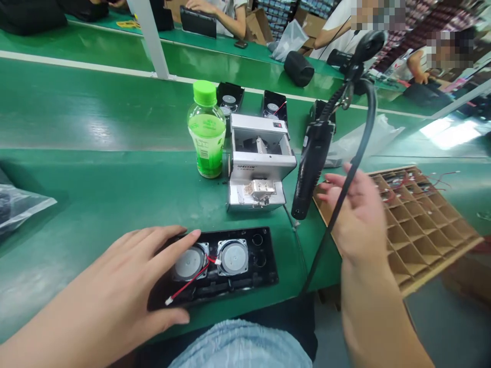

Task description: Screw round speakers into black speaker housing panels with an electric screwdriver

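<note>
A black speaker housing (245, 287) lies open side up on the bench in front of me. Two round speakers (232, 257) sit inside it, with red wires (187, 287) ending in white plugs. My left hand (141, 276) spans the housing's left end, fingers along the far edge and thumb by the near edge. A black electric screwdriver (312, 166) hangs bit down from a hook, right of the middle. Just beside it, my right hand (356, 214) has its fingers apart and grips nothing. The screwdriver's dark cable (345, 186) passes in front of that hand.
Beyond the housing stands a silver screw feeder (263, 161), with a green-capped bottle (207, 130) to its left. A divided cardboard tray (414, 232) holding wires is at the right. More housings (274, 105) stand behind the feeder. Other people work across the bench.
</note>
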`<state>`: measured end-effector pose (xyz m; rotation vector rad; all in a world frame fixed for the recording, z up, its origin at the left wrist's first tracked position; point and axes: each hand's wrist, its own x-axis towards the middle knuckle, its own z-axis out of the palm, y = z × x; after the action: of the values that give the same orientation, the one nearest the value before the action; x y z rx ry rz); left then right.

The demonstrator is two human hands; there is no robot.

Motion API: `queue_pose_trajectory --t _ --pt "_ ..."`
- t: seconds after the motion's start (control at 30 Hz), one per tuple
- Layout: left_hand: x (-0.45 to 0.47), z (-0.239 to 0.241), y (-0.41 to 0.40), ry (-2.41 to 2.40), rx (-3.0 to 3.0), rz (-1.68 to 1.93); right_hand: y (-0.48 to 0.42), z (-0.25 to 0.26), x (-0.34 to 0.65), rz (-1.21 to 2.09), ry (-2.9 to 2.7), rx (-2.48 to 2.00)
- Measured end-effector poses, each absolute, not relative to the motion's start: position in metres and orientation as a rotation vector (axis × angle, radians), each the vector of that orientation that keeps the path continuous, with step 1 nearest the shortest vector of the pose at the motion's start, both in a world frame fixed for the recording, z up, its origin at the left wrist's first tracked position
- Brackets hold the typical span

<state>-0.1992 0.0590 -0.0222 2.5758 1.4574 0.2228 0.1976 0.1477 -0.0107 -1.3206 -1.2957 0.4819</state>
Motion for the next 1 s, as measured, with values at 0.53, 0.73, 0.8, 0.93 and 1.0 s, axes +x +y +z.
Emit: queue_pose_trajectory --t 0.53,0.73,0.8,0.93,1.0 --pt "-0.101 -0.014 0.09 1.206 2.767 0.224 0.156 0.015 0.184 0.934 -1.173 -1.051" --pt "-0.105 -0.024 0.084 1.247 2.741 0.262 0.155 0.046 0.174 0.957 -1.053 -0.951" --pt "-0.105 -0.025 0.082 1.272 2.724 0.257 0.156 0.052 0.164 0.937 -1.061 -0.952" --pt "-0.104 -0.026 0.081 1.312 2.684 0.206 0.154 0.065 0.143 0.88 -1.09 -0.944" --pt "-0.103 -0.026 0.082 1.312 2.652 0.142 0.154 0.072 0.134 0.815 -1.101 -0.924"
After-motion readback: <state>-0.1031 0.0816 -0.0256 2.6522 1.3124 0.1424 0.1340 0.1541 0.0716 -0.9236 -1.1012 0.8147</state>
